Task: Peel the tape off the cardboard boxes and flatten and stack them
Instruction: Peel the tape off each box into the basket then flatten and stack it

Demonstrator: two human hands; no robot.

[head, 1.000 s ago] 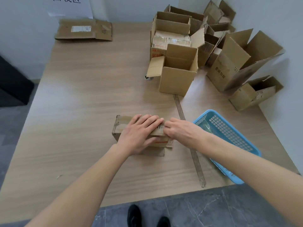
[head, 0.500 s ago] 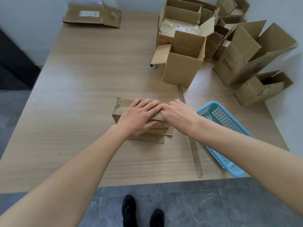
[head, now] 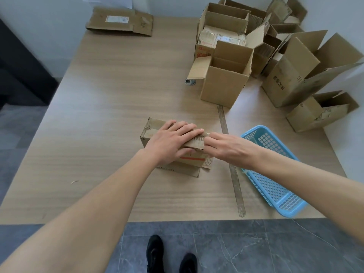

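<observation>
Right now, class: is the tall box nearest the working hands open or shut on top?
Open: the tall box has raised top flaps and a visible hollow interior.

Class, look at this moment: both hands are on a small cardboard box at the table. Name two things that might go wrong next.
1. The left hand only presses flat on the small box, so a hard pull by the right hand might slide it.
2. The blue basket overhangs the table edge under the right forearm; a nudge might tip it off.
</observation>
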